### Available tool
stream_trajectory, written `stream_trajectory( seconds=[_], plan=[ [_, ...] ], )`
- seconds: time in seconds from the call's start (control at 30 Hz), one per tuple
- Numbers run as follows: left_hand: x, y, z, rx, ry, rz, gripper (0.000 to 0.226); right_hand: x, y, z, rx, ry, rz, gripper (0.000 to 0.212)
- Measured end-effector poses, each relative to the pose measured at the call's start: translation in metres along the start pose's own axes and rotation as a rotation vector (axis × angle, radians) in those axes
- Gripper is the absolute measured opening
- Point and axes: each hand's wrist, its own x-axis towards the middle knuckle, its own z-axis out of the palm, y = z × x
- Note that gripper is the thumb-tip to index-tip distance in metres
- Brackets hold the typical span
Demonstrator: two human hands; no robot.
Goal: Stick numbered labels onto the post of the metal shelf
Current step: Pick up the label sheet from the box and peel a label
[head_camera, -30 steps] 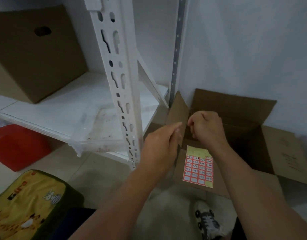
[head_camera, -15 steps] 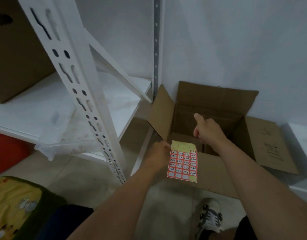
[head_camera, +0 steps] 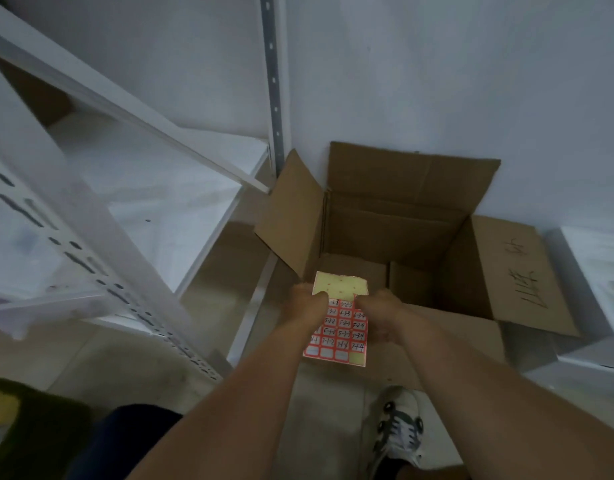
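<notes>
A label sheet (head_camera: 340,327) with red-bordered, hand-numbered stickers hangs in front of me; its top rows are bare yellow backing. My left hand (head_camera: 307,311) pinches the sheet's left edge. My right hand (head_camera: 380,318) rests on the right edge, fingers curled at the upper stickers; whether it grips one I cannot tell. The white slotted metal shelf post (head_camera: 76,237) slants across the left, blurred, well left of both hands.
An open cardboard box (head_camera: 395,216) stands on the floor just beyond the hands, against the wall. A white shelf board (head_camera: 153,188) lies at the left, a grey rear post (head_camera: 274,77) behind it. My shoe (head_camera: 399,431) is below; a dark-and-yellow bag (head_camera: 28,424) sits bottom left.
The view swung right and down, so the post slid left. My right hand came back from over the box to the sheet's right edge. My left hand kept holding the sheet.
</notes>
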Motion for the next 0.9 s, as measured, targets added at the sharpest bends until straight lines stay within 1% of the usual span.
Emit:
stream_trajectory(
  seconds=[0.07,0.13,0.2,0.27,0.37,0.43,0.5,0.6,0.7,0.77,0.83,0.9],
  plan=[
    [0.000,0.006,0.003,-0.023,0.061,-0.032,0.020,0.010,0.007,0.004,0.110,0.019,0.025,0.024],
    [0.000,0.009,0.006,-0.034,0.109,-0.072,0.021,0.017,0.011,0.008,0.162,0.064,0.030,0.029],
    [0.003,0.009,0.010,-0.044,0.129,-0.102,0.024,0.022,0.013,0.009,0.160,0.110,0.024,0.032],
    [0.004,0.008,0.013,-0.046,0.132,-0.125,0.020,0.021,0.012,0.010,0.166,0.145,0.025,0.032],
    [0.009,0.004,0.015,-0.066,0.141,-0.162,0.018,0.019,0.010,0.011,0.168,0.137,0.023,0.033],
    [0.012,0.002,0.018,-0.084,0.134,-0.180,0.020,0.018,0.008,0.012,0.158,0.135,0.026,0.035],
    [0.011,0.003,0.019,-0.088,0.127,-0.177,0.023,0.018,0.008,0.012,0.151,0.137,0.027,0.031],
    [0.011,0.004,0.019,-0.148,0.111,-0.155,0.008,0.021,0.007,0.009,0.181,0.127,0.036,0.024],
    [0.014,0.003,0.019,-0.286,0.020,-0.190,0.011,0.024,0.009,0.005,0.243,0.141,0.065,0.025],
    [0.016,0.001,0.018,-0.282,-0.023,-0.187,0.013,0.022,0.009,0.001,0.256,0.132,0.071,0.013],
    [0.015,0.003,0.016,-0.267,-0.031,-0.183,0.013,0.018,0.005,-0.002,0.253,0.165,0.059,0.012],
    [0.011,0.009,0.014,-0.294,-0.037,-0.144,0.011,0.010,-0.005,-0.006,0.250,0.257,0.021,0.015]
  ],
)
